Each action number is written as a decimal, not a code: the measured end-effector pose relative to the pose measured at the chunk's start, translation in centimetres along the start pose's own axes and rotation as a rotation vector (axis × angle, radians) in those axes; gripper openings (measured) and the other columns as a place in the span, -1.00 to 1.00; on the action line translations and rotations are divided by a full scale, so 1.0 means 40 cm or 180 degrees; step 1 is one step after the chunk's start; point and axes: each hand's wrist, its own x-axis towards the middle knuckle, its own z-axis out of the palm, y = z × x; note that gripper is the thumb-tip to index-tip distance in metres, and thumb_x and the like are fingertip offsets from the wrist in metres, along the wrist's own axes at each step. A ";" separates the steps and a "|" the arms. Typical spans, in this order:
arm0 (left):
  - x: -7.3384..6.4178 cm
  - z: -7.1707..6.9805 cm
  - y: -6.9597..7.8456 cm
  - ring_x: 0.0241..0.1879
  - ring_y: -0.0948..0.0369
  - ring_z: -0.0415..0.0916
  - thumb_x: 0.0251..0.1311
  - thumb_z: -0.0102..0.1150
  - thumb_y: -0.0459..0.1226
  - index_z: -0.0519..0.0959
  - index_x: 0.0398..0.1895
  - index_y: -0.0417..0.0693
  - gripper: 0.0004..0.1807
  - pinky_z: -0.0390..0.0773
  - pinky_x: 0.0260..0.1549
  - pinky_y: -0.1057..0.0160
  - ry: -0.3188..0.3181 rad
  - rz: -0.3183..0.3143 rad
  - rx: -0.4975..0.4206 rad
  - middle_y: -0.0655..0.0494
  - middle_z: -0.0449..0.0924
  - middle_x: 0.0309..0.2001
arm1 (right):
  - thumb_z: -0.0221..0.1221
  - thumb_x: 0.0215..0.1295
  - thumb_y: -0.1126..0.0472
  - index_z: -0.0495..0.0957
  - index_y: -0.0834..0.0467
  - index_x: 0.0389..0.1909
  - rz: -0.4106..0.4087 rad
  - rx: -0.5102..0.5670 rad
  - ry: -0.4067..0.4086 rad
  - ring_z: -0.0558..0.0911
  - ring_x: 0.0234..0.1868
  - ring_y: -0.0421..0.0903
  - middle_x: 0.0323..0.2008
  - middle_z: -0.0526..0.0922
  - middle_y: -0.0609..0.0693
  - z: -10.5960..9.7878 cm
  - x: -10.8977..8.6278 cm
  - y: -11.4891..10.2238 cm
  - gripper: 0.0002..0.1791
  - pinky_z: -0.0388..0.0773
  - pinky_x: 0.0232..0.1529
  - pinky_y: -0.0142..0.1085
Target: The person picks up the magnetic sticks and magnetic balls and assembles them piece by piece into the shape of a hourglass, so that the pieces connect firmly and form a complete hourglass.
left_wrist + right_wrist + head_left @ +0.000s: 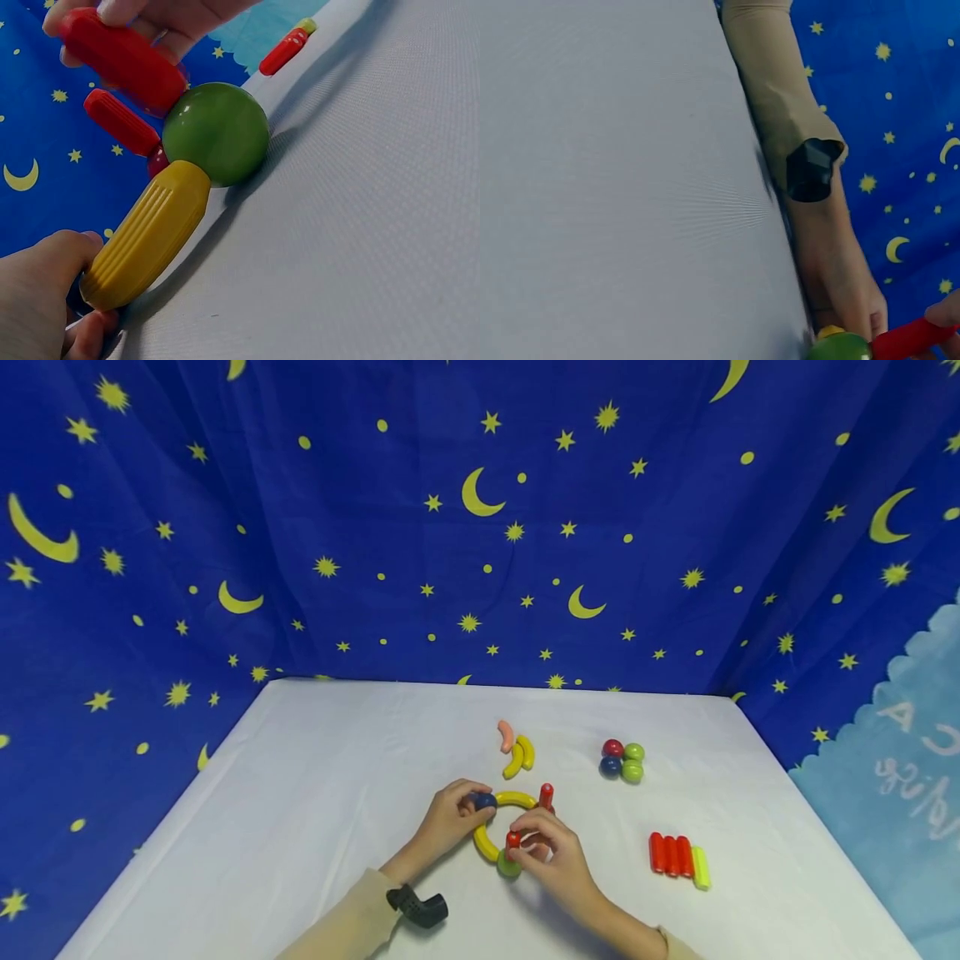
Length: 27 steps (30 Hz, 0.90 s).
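Observation:
My left hand (pixel 444 820) pinches a dark blue ball (pixel 486 802) at the left of a ring of toy pieces on the table. One yellow curved rod (pixel 485 843) runs from that ball to a green ball (pixel 508 866); another yellow curved rod (pixel 516 797) arcs along the far side. Between thumb and fingers, my right hand (pixel 557 860) holds a red rod (pixel 124 64), its lower end at the green ball. Beyond it, a second red rod (pixel 547 793) stands upright at a red ball, partly hidden behind my right hand.
Behind the ring lie a pink curved rod (pixel 506 736) and two yellow curved rods (pixel 527 752). Two green balls (pixel 633 771), a red ball (pixel 612 748) and a blue ball (pixel 611 767) sit grouped at back right. Red rods (pixel 672 856) and a yellow-green rod (pixel 701 868) lie at right.

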 end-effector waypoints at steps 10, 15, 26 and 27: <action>-0.001 -0.001 0.003 -0.40 0.38 0.43 0.11 0.32 -0.17 0.63 -0.05 -0.11 -0.65 0.47 -0.39 0.47 0.0010 0.0074 0.0135 0.11 0.62 -0.20 | 0.29 0.04 0.43 0.56 0.32 -0.10 0.0853 -0.0294 -0.0224 0.63 -0.33 -0.19 -0.22 0.64 0.22 0.006 -0.017 0.008 -0.66 0.61 -0.35 -0.40; -0.001 -0.003 0.010 -0.18 0.27 0.51 0.12 0.30 -0.18 0.63 -0.03 -0.10 -0.65 0.52 -0.19 0.41 -0.0010 0.0095 0.0165 0.12 0.63 -0.15 | 0.31 0.03 0.37 0.57 0.27 -0.15 0.1135 -0.0425 -0.0386 0.64 -0.33 -0.15 -0.24 0.65 0.15 0.002 -0.017 0.012 -0.70 0.60 -0.31 -0.42; 0.001 -0.001 0.010 -0.18 0.25 0.50 0.14 0.29 -0.19 0.62 -0.29 0.01 -0.87 0.52 -0.15 0.35 0.0000 0.0033 0.0038 0.14 0.59 -0.20 | 0.27 -0.14 0.52 0.60 0.17 -0.29 0.0880 -0.0720 -0.0061 0.50 -0.39 -0.33 -0.39 0.64 0.01 -0.003 -0.016 0.017 -0.67 0.50 -0.39 -0.44; 0.001 0.000 0.009 -0.18 0.25 0.51 0.14 0.28 -0.19 0.61 -0.33 0.00 -0.89 0.52 -0.16 0.35 0.0019 0.0034 0.0029 0.12 0.60 -0.20 | 0.26 -0.15 0.54 0.61 0.17 -0.28 0.0909 -0.0721 0.0003 0.50 -0.38 -0.33 -0.37 0.65 0.01 -0.005 -0.015 0.019 -0.65 0.50 -0.38 -0.44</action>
